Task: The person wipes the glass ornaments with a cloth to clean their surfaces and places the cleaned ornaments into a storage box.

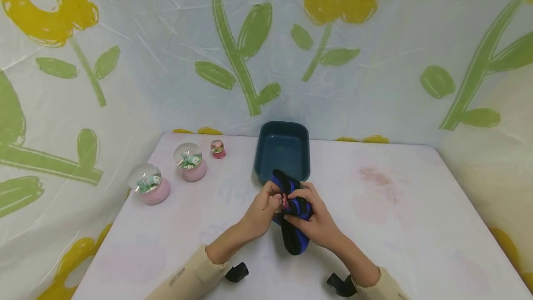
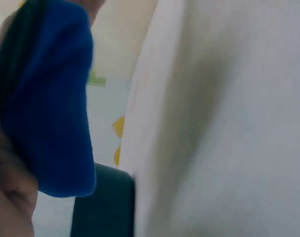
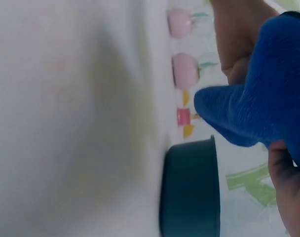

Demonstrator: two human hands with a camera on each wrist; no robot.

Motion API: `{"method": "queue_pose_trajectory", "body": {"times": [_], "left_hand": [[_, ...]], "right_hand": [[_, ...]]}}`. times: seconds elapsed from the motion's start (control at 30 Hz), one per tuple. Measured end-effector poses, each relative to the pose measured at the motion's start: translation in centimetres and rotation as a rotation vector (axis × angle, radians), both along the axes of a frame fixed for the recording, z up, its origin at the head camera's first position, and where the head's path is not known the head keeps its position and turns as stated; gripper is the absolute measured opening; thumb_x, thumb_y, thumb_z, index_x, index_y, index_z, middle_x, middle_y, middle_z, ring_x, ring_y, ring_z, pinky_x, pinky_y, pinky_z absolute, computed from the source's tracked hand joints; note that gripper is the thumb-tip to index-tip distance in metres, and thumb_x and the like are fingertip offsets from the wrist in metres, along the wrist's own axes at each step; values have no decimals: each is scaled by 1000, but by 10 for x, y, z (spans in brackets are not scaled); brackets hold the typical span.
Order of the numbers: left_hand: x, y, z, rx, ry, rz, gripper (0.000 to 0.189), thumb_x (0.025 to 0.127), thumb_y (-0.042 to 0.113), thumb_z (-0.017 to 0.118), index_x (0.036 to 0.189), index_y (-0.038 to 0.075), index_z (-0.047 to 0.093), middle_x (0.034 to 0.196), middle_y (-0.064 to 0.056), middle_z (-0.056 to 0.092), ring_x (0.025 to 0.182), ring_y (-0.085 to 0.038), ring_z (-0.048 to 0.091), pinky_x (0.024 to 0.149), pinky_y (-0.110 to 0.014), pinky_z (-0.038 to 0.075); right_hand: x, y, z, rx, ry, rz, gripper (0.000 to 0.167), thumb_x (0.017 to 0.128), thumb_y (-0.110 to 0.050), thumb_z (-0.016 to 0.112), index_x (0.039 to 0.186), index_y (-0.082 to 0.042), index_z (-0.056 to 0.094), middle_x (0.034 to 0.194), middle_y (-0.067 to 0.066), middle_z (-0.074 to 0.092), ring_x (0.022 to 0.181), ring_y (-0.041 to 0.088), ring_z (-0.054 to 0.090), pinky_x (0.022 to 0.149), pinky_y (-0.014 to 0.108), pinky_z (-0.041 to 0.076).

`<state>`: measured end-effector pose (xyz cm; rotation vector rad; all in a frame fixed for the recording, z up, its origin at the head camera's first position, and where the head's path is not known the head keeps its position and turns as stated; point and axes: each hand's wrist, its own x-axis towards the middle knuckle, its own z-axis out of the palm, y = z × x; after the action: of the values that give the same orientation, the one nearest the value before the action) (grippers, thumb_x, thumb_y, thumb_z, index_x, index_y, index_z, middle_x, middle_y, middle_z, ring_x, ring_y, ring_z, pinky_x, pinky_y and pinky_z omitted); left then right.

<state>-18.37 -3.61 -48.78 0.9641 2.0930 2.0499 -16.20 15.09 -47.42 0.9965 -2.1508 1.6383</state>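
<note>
at six o'clock from the teal tub (image 1: 283, 152), the left hand (image 1: 259, 214) pinches and the right hand (image 1: 319, 223) grips a blue-and-black cloth bundle (image 1: 300, 206), whose folds could spring loose if either thumb slackens near the small pink piece (image 1: 285, 202).

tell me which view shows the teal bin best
Head view: it shows the teal bin from above, its inside and most of its rim. Right wrist shows its side, cropped; left wrist, only part of one wall.
</note>
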Motion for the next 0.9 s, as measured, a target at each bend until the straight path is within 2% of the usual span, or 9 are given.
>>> {"method": "queue_pose_trajectory", "body": {"times": [0.17,0.33,0.37,0.43,0.53,0.67,0.8,0.87,0.9], "left_hand": [[0,-4,5,-229,283,183,41,103,47,36,106,7,47,69,6,50,60,-4,48,51,-18,41],[-1,-8,6,-405,735,329,59,101,59,23,102,6,49,63,0,57,50,-7,51,44,-16,41],[-2,-8,6,-413,793,344,58,101,57,23,102,5,49,64,-1,59,50,-8,54,46,-17,43],[-4,-8,6,-391,778,314,52,103,53,26,103,6,48,68,-3,61,54,-8,56,48,-18,46],[-3,-5,5,-290,527,180,34,102,38,37,105,6,45,77,-3,61,64,-7,57,56,-19,48],[2,2,4,-78,10,-14,18,100,25,42,100,7,41,81,-1,53,65,-6,49,51,-19,43],[5,1,8,96,-610,-194,38,100,43,42,75,14,39,61,9,35,46,0,29,38,-15,24],[5,-1,10,114,-812,-224,48,97,54,43,67,18,33,53,12,24,41,1,19,36,-16,15],[5,-3,11,112,-842,-217,50,96,56,44,65,18,32,51,12,23,41,1,18,35,-16,15]], "right_hand": [[3,4,9,-22,-205,40,51,79,6,75,121,-9,50,120,9,49,110,22,52,93,31,46],[10,7,10,-120,-349,139,48,85,7,67,126,-3,45,120,13,48,105,21,55,87,30,49],[11,7,9,-127,-345,133,49,85,7,67,127,-4,45,121,13,49,105,21,55,87,29,49],[12,5,8,-102,-268,97,51,83,8,70,127,-4,46,121,12,49,107,21,54,89,28,48],[11,2,5,-16,-52,-2,56,77,6,77,125,-5,49,123,14,48,110,24,51,90,28,47],[11,1,0,112,220,-85,45,84,-9,76,123,-6,54,127,20,44,112,29,50,90,30,49],[11,3,3,297,428,-116,28,99,-25,52,122,-12,62,130,23,46,112,33,52,87,36,51],[9,4,4,341,464,-111,32,100,-30,45,120,-14,64,130,22,47,109,32,54,86,35,52],[7,3,4,328,446,-92,31,100,-30,47,119,-13,64,129,21,47,108,31,55,85,35,52]]}}
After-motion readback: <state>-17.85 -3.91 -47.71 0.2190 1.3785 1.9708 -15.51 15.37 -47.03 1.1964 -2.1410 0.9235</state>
